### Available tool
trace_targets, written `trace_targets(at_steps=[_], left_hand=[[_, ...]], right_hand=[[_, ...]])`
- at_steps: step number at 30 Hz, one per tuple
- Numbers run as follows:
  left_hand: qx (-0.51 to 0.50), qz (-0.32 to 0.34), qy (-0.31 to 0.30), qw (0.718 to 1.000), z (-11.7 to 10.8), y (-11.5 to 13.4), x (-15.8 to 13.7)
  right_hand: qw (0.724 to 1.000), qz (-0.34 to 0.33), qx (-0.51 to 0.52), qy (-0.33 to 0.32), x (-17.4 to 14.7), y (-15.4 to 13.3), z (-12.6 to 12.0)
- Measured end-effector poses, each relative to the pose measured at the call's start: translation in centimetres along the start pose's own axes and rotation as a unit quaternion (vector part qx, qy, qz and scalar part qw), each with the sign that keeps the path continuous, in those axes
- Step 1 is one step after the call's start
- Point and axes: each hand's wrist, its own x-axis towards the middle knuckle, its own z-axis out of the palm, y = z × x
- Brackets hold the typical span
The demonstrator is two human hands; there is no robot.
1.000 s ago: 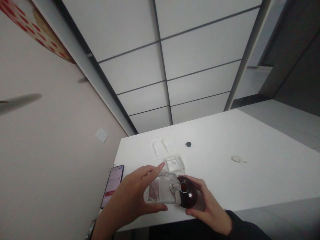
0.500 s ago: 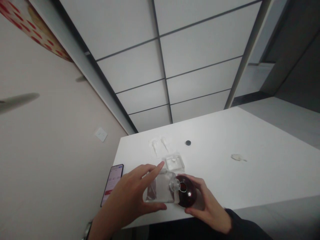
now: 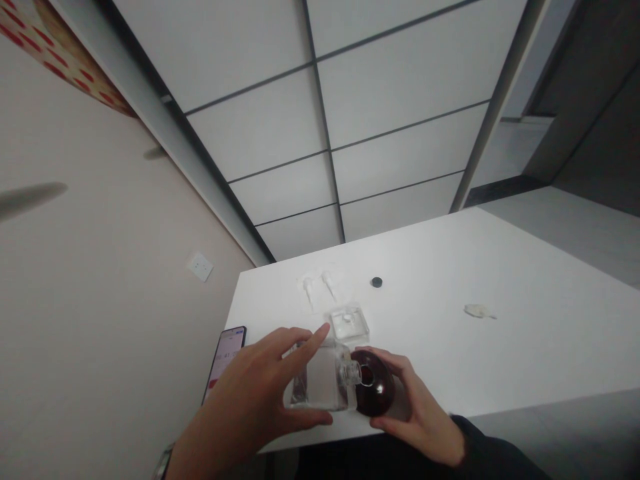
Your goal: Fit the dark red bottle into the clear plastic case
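My left hand (image 3: pixel 270 380) grips a clear square glass bottle (image 3: pixel 323 379) tipped on its side, its neck pointing right. My right hand (image 3: pixel 413 407) is wrapped round a dark reddish-brown round bottle (image 3: pixel 377 393) with an uncovered opening. The glass bottle's mouth lies right at that opening; whether the two rims touch I cannot tell. Just beyond the bottles is a clear square container (image 3: pixel 350 325) with a small whitish piece inside. Two whitish pieces with thin stems, a left one (image 3: pixel 308 288) and a right one (image 3: pixel 328 281), lie farther back.
A phone (image 3: pixel 225 353) with a lit screen lies at the left edge of the white table (image 3: pixel 425 267). Toward the back is a small dark round cap (image 3: pixel 377 282). A crumpled whitish piece (image 3: pixel 479 311) lies to the right. A wall (image 3: pixel 150 280) rises on the left.
The camera view has shifted slightly. Both hands keep their grip, and the two bottles stay mouth to mouth in nearly the same pose.
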Motion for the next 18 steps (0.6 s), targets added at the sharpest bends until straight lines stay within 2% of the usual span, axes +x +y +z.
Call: trace_targets(at_steps=[9,18], left_hand=[[0.032,0.014,-0.003,0.999,-0.6,0.2,0.3],[0.058,0.012,-0.015,0.998,-1.1,0.4,0.5]], right_hand=[[1.0,0.003,-0.022,-0.021,0.1,-0.7,-0.5],[1.0,-0.01,0.004,0.001,-0.2,0.2,0.1]])
